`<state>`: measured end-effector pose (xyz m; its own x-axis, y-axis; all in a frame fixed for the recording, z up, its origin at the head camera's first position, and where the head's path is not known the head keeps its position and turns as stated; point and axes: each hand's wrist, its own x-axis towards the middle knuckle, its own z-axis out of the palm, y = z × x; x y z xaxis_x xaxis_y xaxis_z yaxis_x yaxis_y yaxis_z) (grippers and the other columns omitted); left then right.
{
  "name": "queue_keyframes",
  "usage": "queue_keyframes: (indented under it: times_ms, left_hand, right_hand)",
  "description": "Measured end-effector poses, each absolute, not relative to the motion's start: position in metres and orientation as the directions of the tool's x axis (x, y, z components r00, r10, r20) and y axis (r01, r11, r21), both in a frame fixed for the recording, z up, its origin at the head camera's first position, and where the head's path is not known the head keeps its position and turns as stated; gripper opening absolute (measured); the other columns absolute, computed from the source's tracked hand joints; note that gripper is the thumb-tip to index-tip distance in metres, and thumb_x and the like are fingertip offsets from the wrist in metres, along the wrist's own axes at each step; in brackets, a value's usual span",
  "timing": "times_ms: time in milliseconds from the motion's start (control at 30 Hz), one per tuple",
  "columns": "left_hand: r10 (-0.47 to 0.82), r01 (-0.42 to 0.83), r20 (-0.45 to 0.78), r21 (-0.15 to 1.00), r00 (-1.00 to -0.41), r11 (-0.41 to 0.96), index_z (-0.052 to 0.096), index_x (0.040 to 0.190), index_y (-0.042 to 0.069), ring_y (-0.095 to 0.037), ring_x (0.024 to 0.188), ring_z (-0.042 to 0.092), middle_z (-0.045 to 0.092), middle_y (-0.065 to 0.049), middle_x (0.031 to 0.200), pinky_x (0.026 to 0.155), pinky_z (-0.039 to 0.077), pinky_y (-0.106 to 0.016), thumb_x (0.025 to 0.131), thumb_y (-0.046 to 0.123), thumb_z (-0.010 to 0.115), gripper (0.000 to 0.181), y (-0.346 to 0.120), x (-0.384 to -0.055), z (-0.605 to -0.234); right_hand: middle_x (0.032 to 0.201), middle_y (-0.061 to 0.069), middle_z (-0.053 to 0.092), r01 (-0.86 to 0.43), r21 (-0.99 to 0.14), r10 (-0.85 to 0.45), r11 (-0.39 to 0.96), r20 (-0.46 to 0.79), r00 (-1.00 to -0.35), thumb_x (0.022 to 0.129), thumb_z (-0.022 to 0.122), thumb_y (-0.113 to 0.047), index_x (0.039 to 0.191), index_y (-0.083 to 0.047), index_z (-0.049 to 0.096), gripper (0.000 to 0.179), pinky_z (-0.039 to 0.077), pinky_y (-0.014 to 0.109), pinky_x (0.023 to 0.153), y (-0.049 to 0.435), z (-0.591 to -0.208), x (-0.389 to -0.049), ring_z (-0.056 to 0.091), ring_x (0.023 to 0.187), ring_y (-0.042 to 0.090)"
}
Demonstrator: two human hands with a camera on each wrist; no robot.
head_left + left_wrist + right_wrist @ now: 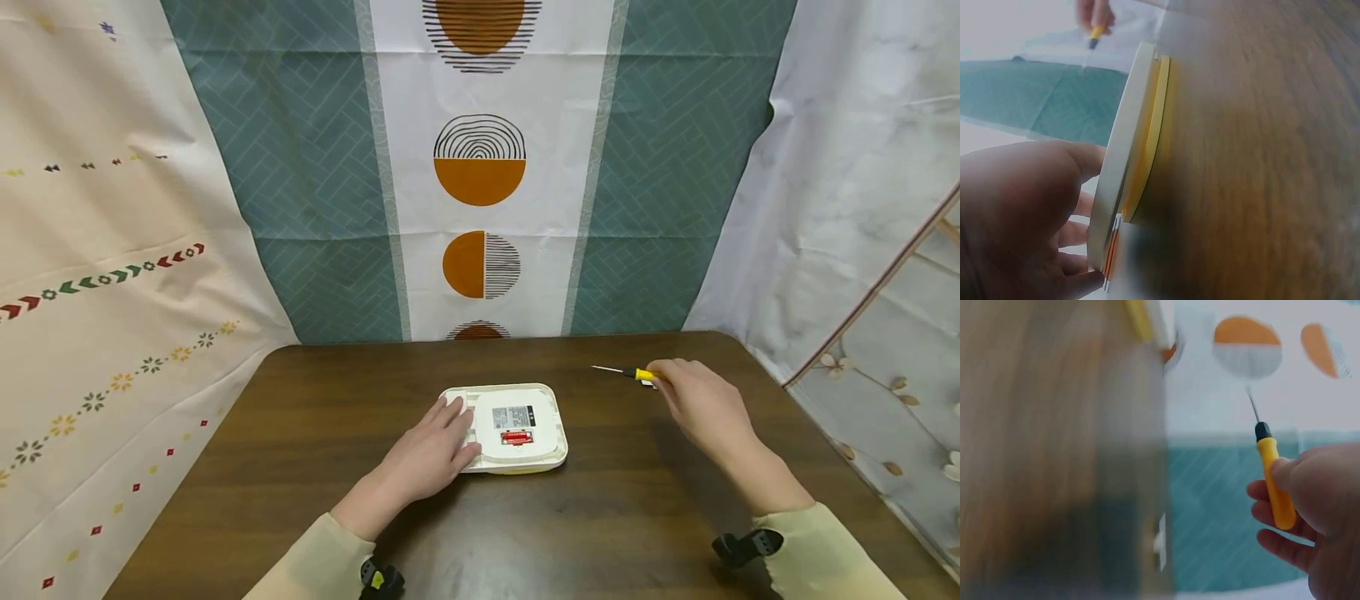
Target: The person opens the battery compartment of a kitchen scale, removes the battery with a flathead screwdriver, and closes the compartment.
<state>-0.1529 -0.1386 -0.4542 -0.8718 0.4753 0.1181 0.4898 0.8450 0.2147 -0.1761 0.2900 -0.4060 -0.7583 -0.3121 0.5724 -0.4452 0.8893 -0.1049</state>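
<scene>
A flat white plastic device (517,429) with rounded corners lies on the table, showing a printed label and a small recess with a red piece in it. Yellow trim (1150,144) runs along its underside in the left wrist view. Across the device's left end rests my left hand (431,446), fingers spread over the top and thumb by the near edge. My right hand (701,408), off to the right above the table, grips a screwdriver (1277,487) by its yellow handle. The screwdriver's thin metal shaft points left toward the device, apart from it.
A small whitish item (1161,542) lies on the table near the right hand. The brown wooden table (555,533) meets a patterned cloth (480,183) at the back, with cloth hanging on both sides too. Orange-and-white strips (1110,253) show under the device's left end.
</scene>
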Motion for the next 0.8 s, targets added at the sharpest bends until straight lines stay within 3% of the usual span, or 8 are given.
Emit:
queue_keyframes:
  times_ms: [300,533,800]
  left_hand:
    - [0.467,0.476,0.098,0.216,-0.879,0.852,0.053,0.162,-0.001,-0.044,0.163,0.030,0.043,-0.018,0.172,0.130,0.033,-0.054,0.113,0.040,0.063,0.064,-0.137,-0.153,-0.454]
    - [0.463,0.474,0.106,0.221,-0.880,0.852,0.054,0.161,-0.001,-0.044,0.163,0.031,0.043,-0.019,0.172,0.130,0.033,-0.055,0.114,0.039,0.063,0.062,-0.135,-0.152,-0.453]
    - [0.470,0.486,0.123,0.219,-0.874,0.846,0.054,0.160,-0.002,-0.044,0.163,0.032,0.044,-0.019,0.171,0.131,0.032,-0.054,0.114,0.038,0.063,0.062,-0.133,-0.153,-0.454]
  right_hand:
    - [0.105,-0.004,0.078,-0.543,-0.079,-0.425,0.836,0.534,-0.731,0.096,0.086,-0.007,0.113,-0.015,0.079,0.019,0.060,0.045,0.067,0.240,-0.395,-0.164,0.070,0.091,0.022]
    - [0.107,-0.005,0.076,-0.579,-0.132,-0.453,0.805,0.495,-0.742,0.092,0.089,-0.002,0.111,-0.018,0.079,0.027,0.061,0.046,0.075,0.224,-0.397,-0.159,0.072,0.101,0.023]
    - [0.107,-0.005,0.077,-0.602,-0.131,-0.473,0.788,0.497,-0.727,0.092,0.089,-0.005,0.112,-0.017,0.080,0.025,0.062,0.042,0.074,0.221,-0.402,-0.159,0.070,0.096,0.020]
